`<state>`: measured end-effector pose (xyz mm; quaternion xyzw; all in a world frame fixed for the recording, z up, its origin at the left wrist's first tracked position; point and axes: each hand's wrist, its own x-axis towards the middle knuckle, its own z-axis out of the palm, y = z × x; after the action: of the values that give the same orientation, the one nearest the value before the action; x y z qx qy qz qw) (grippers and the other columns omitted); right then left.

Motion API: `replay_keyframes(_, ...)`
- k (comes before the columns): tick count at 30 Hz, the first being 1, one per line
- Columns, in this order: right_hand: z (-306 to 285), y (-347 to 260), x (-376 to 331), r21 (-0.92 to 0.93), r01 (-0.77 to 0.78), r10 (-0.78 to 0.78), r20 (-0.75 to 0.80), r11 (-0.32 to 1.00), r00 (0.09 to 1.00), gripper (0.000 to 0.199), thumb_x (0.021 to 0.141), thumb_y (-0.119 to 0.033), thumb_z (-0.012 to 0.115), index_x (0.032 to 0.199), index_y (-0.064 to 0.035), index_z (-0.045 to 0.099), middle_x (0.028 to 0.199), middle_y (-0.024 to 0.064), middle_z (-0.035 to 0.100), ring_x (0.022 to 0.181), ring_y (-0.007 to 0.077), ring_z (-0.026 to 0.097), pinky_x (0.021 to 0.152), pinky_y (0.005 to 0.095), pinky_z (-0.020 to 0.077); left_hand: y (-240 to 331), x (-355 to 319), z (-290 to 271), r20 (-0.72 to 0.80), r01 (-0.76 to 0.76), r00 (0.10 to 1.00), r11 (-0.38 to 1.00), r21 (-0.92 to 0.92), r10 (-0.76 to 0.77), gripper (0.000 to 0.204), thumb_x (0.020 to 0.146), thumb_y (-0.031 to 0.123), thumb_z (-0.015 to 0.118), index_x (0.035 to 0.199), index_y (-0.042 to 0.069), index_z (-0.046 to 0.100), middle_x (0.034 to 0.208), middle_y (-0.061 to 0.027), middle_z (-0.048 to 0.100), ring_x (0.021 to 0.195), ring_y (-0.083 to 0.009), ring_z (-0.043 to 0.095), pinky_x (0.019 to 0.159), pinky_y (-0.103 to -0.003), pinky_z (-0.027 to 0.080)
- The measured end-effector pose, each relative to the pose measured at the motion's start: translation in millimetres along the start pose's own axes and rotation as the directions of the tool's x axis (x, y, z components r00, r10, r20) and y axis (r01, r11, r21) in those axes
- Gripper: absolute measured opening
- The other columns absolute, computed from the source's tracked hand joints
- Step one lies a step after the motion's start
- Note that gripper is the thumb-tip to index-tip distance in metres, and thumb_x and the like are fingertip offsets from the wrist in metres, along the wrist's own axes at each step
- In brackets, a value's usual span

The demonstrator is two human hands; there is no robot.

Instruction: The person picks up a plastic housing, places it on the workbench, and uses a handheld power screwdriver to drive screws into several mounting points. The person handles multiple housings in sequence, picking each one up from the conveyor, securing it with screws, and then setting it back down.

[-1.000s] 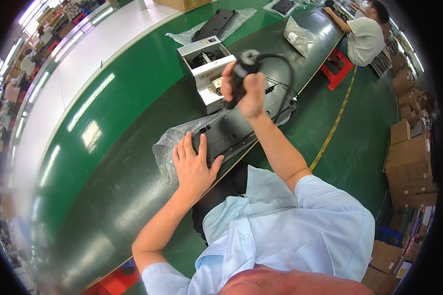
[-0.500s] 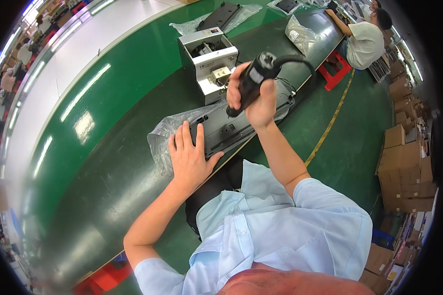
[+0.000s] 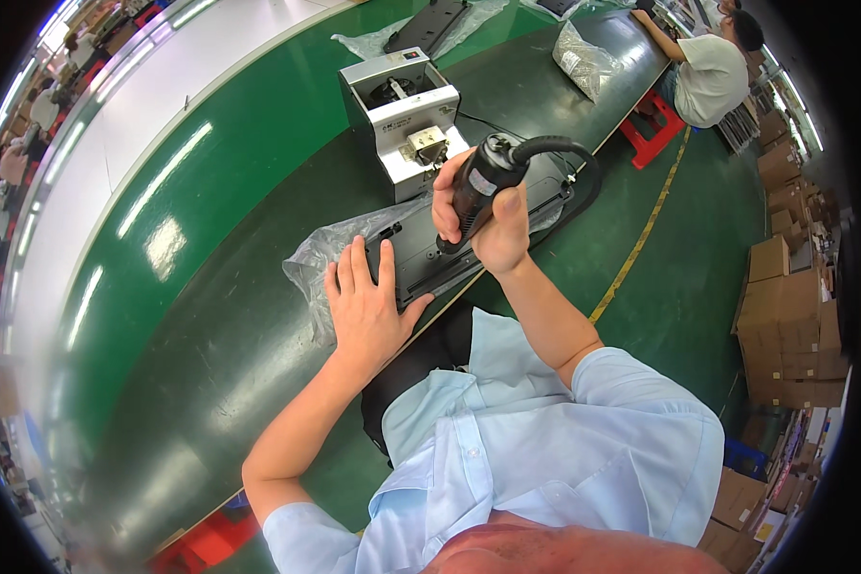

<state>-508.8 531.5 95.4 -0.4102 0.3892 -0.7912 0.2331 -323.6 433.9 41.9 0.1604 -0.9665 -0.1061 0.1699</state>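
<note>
A long dark panel (image 3: pixel 418 256) lies on a clear plastic bag (image 3: pixel 320 256) at the near edge of the green bench. Across the panel's left end rests my left hand (image 3: pixel 365 297), flat, with its fingers spread. My right hand (image 3: pixel 493 230) is wrapped round a black electric screwdriver (image 3: pixel 477 187), whose thick cable curves away to the right. The tool leans slightly, its tip end low over the middle of the panel; whether the bit touches a screw is hidden. Just behind the panel stands a silver and black screw feeder (image 3: pixel 402 120), with a small metal block on its front.
Farther along the bench lie another dark panel (image 3: pixel 427 27) on plastic and a clear bag of small parts (image 3: pixel 584 63). A co-worker (image 3: pixel 713 81) sits at the far right by a red stool (image 3: pixel 652 129). Cardboard boxes (image 3: pixel 784 306) are stacked along the right side.
My right hand has brought the screwdriver down and slightly left, its tip end closer to the panel's middle. The left hand has stayed on the panel.
</note>
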Motion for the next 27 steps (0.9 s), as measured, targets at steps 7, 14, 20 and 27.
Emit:
replay_keyframes(7,0,12,1,-0.004,-0.029,0.029,-0.008,1.0,1.0,0.076,0.094,-0.072,0.059,0.1,0.0036,0.059,0.065,0.0076,0.057,0.053,0.0116,0.053,0.05,0.0254,0.0424,0,1,-1,0.004,-0.005,1.0,1.0,0.002,0.005,0.089,0.079,0.049,0.083,0.146,0.001,0.051,0.15,-0.0326,0.042,0.137,-0.0471,0.043,0.113,-0.06,0.031)
replay_keyframes(14,3,14,2,-0.024,-0.049,0.05,0.069,0.999,0.996,0.075,0.094,-0.071,0.06,0.101,0.0036,0.06,0.066,0.007,0.058,0.053,0.0112,0.053,0.049,0.0245,0.0421,-1,-1,-1,-0.034,-0.003,0.999,1.0,0.001,0.003,0.088,0.078,0.049,0.084,0.145,0.001,0.053,0.147,-0.0321,0.044,0.135,-0.0469,0.044,0.112,-0.059,0.033)
replay_keyframes(20,-9,-2,44,-0.059,0.254,-0.258,-0.068,0.965,0.964,0.076,0.094,-0.07,0.059,0.105,0.0053,0.058,0.067,0.0082,0.059,0.054,0.0131,0.055,0.051,0.0261,0.0435,2,-4,-1,-0.014,0.054,0.998,0.998,-0.019,-0.055,0.087,0.076,0.049,0.085,0.144,0.003,0.054,0.14,-0.0291,0.047,0.129,-0.0455,0.045,0.107,-0.057,0.036)
replay_keyframes(27,-19,10,90,-0.222,0.264,-0.288,-0.084,0.939,0.954,0.076,0.096,-0.071,0.053,0.109,0.004,0.057,0.068,0.0095,0.056,0.054,0.0177,0.052,0.053,0.0322,0.0443,-6,-4,6,-0.143,-0.039,0.989,0.996,-0.083,0.027,0.078,0.078,0.044,0.084,0.133,-0.006,0.058,0.137,-0.0286,0.055,0.129,-0.0429,0.05,0.106,-0.053,0.037)
